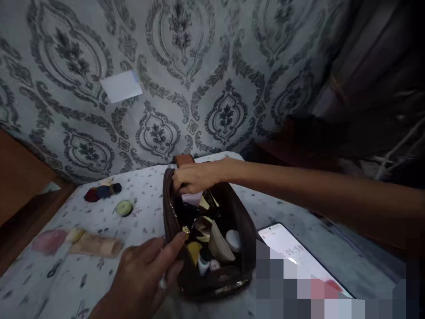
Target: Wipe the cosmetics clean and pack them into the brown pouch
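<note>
A dark brown zippered pouch (244,221) stands wide open on the bed-like surface, filled with small items. My left hand (142,270) is at its near left side, index finger and thumb closed at the rim beside a small gold-coloured piece (186,231). At the far end, my right hand (195,175) reaches over the rim with curled fingers; their tips are hidden. Below that hand shows a pale lilac item (192,198). Inside lie a round white-lidded container (233,240), a cream flat piece (221,243), a small dark-capped bottle (203,261) and a yellow item (194,251).
A lit phone (282,239) lies right of the pouch. To the left are a small round green-topped container (124,208), a dark blue and red bundle (103,191), a beige tube (96,246) and a pink rounded item (49,241). Patterned wall behind carries a white paper (122,87).
</note>
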### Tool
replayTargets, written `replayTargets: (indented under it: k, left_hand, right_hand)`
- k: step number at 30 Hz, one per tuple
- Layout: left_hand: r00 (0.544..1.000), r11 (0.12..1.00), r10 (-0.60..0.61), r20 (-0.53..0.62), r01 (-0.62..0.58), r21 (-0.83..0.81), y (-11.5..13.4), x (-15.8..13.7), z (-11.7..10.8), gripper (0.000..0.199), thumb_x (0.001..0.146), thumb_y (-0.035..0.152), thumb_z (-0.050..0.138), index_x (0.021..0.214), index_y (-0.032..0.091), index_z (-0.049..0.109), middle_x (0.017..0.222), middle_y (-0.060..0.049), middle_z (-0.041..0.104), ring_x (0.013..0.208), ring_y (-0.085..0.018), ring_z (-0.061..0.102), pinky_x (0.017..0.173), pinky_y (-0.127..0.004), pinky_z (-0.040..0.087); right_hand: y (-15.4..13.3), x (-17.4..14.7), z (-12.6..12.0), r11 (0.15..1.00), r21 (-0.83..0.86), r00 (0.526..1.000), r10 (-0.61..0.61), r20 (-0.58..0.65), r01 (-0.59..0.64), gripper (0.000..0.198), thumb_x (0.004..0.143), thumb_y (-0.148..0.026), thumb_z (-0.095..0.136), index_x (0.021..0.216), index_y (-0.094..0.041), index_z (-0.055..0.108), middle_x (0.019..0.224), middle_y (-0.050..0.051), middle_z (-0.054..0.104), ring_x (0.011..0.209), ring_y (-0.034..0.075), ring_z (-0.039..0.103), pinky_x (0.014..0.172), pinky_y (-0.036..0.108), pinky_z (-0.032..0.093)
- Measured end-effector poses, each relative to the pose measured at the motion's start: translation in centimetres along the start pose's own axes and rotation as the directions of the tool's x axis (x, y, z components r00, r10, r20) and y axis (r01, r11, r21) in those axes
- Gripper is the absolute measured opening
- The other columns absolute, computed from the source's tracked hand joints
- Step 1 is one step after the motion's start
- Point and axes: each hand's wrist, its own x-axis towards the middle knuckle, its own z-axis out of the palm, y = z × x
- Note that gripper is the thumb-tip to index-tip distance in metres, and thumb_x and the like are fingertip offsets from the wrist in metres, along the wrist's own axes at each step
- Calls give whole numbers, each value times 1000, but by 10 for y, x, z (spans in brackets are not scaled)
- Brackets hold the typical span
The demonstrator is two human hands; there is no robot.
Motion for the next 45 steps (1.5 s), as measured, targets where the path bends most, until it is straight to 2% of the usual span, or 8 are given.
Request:
replayTargets:
  k: [6,12,17,20,27,35,38,45]
  left_hand:
    - [999,1000,21,-40,-22,-21,1,5,-3,30,104,22,33,126,14,52,71,1,67,56,-11,67,45,-22,44]
    - [996,998,21,-83,-26,-57,-1,7,0,30,104,22,32,123,13,53,65,2,64,51,-11,64,42,-21,44]
    - [996,998,12,-89,-18,-62,1,4,3,30,104,22,33,124,13,54,67,1,65,52,-10,64,44,-20,45]
    - [992,996,-1,-125,-10,-89,0,0,8,32,104,23,34,125,14,55,69,1,66,53,-11,64,44,-21,45]
    - [993,989,-29,-111,13,-145,-2,-7,15,34,102,23,38,131,16,54,71,1,65,55,-11,63,46,-21,44]
    - [997,991,-52,-58,44,-128,0,-5,8,33,103,23,35,131,17,52,71,2,64,57,-10,64,48,-21,45]
    - [998,991,-52,-46,46,-129,0,-6,8,34,103,23,35,132,18,52,76,0,67,60,-11,65,51,-21,47]
    - [999,985,-39,-31,33,-172,-2,-8,8,37,100,21,42,136,18,50,75,0,66,60,-11,65,51,-19,49]
  right_hand:
    - [14,7,1,999,11,999,-43,-1,43,24,88,-1,49,78,-9,69,81,5,67,69,12,51,69,24,39]
    - [27,1,7,997,72,993,33,-112,-25,24,95,-14,50,88,-5,71,91,10,71,77,14,59,72,24,43]
    - [24,1,12,976,216,982,22,-186,19,23,90,-8,58,109,-6,71,107,10,74,91,15,65,81,22,46]
    - [21,7,17,961,277,978,52,-202,6,26,85,-3,62,108,-6,72,107,10,75,95,15,66,84,21,47]
    - [17,20,26,938,309,929,248,-276,-159,25,78,3,64,95,-8,78,95,8,78,87,14,70,74,18,47]
    - [12,19,23,934,257,906,317,-281,-247,23,75,0,66,88,-13,80,90,4,78,86,15,70,72,18,46]
    - [10,20,21,894,269,868,426,-258,-359,23,75,-5,68,91,-17,80,91,2,78,88,15,70,71,17,46]
    - [9,24,15,739,347,724,660,-199,-578,23,73,-17,75,96,-17,80,84,1,76,84,14,69,62,16,44]
